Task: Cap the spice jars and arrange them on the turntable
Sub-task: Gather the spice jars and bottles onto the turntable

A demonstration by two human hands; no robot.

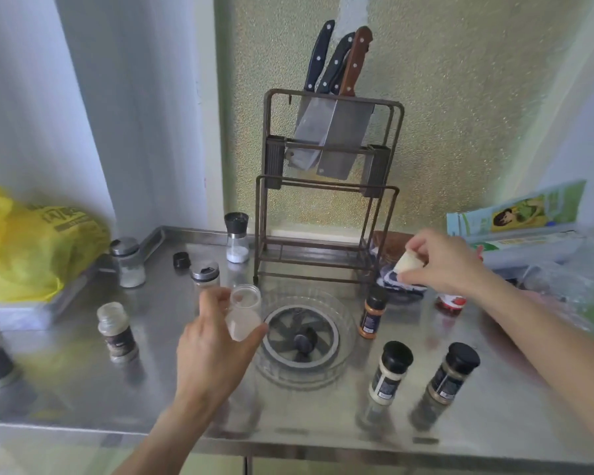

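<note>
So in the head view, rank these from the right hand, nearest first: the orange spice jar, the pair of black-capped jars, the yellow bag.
1. The orange spice jar, just below and left of the right hand, beside the turntable.
2. The black-capped jars, at the front right of the counter.
3. The yellow bag, far left.

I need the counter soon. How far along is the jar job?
Early. Done: two black-capped jars stand capped on the counter. In hand: left hand holds an open clear jar, right hand its white cap. Left: the uncapped dark jar, and the turntable holds nothing.
</note>
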